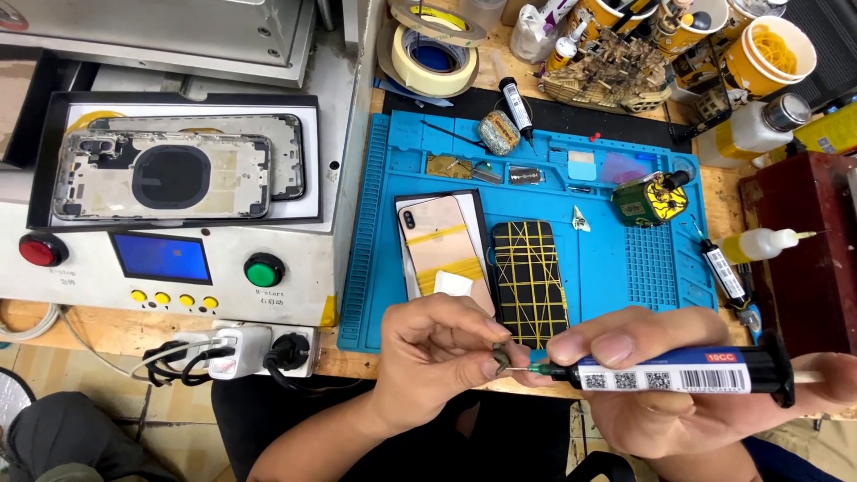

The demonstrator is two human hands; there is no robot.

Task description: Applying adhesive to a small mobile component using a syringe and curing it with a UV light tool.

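Observation:
My right hand (665, 384) holds a black glue syringe (692, 375) lying sideways, its thin metal needle pointing left. My left hand (437, 353) pinches something small and dark at the needle tip (502, 361); what it is cannot be told. Both hands hover at the front edge of a blue work mat (616, 259). Just beyond them on the mat lie a phone back crossed with yellow tape strips (530, 278) and a gold phone back (444, 250) on a black tray.
A grey machine (170, 268) with red and green buttons and a blue screen stands left, two phone frames (170, 170) on top. Tape rolls (436, 49), yellow cups, glue bottles and more syringes (725, 272) crowd the back and right. A power strip (241, 350) hangs at the front.

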